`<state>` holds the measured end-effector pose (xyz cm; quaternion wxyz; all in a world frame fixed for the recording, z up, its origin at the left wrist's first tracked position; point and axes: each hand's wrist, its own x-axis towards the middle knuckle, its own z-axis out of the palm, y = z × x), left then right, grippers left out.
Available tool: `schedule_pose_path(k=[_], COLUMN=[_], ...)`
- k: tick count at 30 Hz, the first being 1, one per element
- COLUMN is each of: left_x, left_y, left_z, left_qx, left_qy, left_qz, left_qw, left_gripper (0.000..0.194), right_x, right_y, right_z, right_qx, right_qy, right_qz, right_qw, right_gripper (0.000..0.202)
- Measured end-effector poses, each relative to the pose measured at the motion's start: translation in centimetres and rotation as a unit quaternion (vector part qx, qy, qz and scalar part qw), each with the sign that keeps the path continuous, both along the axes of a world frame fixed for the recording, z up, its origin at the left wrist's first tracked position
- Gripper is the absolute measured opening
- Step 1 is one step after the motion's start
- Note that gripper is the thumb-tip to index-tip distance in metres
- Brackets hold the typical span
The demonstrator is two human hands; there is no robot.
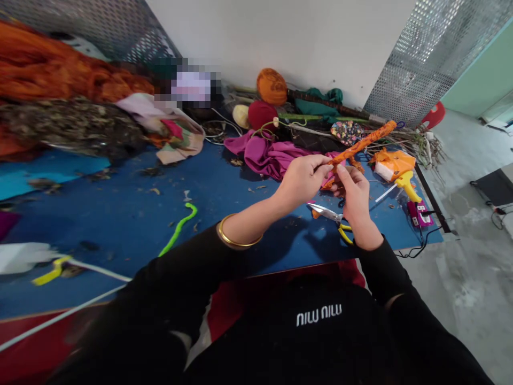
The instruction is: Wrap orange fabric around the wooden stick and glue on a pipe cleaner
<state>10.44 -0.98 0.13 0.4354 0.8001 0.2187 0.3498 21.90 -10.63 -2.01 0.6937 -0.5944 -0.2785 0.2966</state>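
Observation:
Between my two hands is a stick wrapped in orange cloth, slanting up to the right above the blue table. My left hand pinches its near end with thumb and fingers. Close beside it, my right hand is closed at the loose end of the orange cloth, fingertips pressed together. Below the hands lie scissors with yellow handles, partly hidden by my right hand. Magenta cloth is bunched on the table just behind my left hand.
A yellow glue gun, an orange packet and a purple power strip sit at the right edge. Wrapped balls, sticks and fabrics line the wall. A green fuzzy stem lies left of my arm; a white cord crosses the left.

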Motion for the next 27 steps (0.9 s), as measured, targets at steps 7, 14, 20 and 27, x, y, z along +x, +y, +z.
schedule_pose_path(k=[7,14,20,27], left_x=[0.3,0.9,0.8,0.6], left_y=[0.0,-0.4,-0.1,0.9], left_z=[-1.0,-1.8,-1.2,-0.6], left_qx=[0.04,0.022,0.016,-0.148], left_qy=[0.011,0.022,0.056,-0.005], left_qz=[0.022,0.049,0.029,-0.062], left_qw=[0.999,0.998,0.998,0.987], left_gripper=[0.031,0.045,0.033,0.028], right_x=[-0.2,0.1,-0.1,0.0], right_y=[0.6,-0.1,-0.2,-0.6], right_z=[-0.5,-0.6,-0.3,-0.4], right_qx=[0.04,0.069,0.055,0.024], right_qy=[-0.065,-0.224,-0.236,-0.217], right_qz=[0.016,-0.024,-0.03,-0.017], right_qw=[0.997,0.972,0.97,0.976], right_gripper=[0.044,0.042,0.038,0.046])
